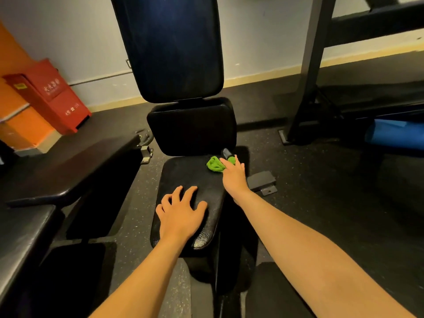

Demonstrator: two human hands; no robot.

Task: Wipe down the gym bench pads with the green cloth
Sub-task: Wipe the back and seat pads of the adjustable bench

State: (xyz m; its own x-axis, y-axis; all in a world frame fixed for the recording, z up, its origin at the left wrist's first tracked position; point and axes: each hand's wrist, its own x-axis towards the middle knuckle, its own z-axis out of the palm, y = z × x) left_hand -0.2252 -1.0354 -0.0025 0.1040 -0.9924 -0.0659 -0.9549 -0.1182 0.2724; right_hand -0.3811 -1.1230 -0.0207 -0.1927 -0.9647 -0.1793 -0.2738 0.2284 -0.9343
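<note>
Lying bunched, seat pad [183,173] far-right corner: green cloth [214,165], likely soft, light; pinch any fold. Right hand [234,176] touching it, unclenched; left hand [179,214] spread, empty.

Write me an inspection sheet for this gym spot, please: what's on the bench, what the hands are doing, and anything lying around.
Surface: black seat, shiny and creased at its near edge; mid pad and tall back pad above it.
Job's things: green cloth, bunched, at the seat's far right corner.
Clutter: nothing seen.
Grips: left hand rests spread on the seat; right hand touches the cloth with straight fingers.
Cables: nothing seen.
Surroundings: red box by the left wall, second bench at left, black frame and blue roll at right.
</note>
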